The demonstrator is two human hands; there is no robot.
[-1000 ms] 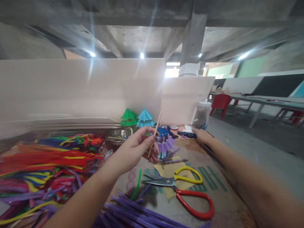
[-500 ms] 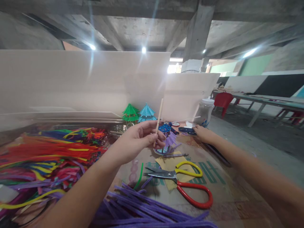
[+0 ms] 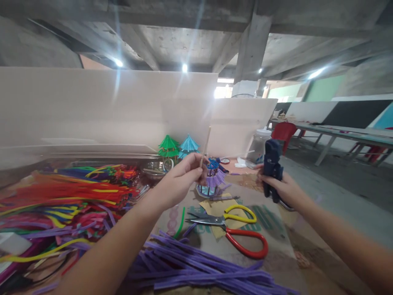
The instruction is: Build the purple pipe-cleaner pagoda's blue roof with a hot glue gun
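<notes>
Beyond the scissors (image 3: 218,221), the left hand (image 3: 184,174) pinched a thin wooden stick (image 3: 206,143) between thumb and fingers — much of it rising above the hand, slightly tilted. Beyond and to the right of the scissors, the right hand (image 3: 285,187) was wrapped round a dark blue tool (image 3: 272,153) — its top above the thumb

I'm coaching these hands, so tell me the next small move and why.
Probably bring the chunky dark-blue hand tool in the right hand toward the thin pale wooden-looking stick in the left hand: both are held raised, the stick's upper end juts clear of the hand, and the two are apart.
</notes>
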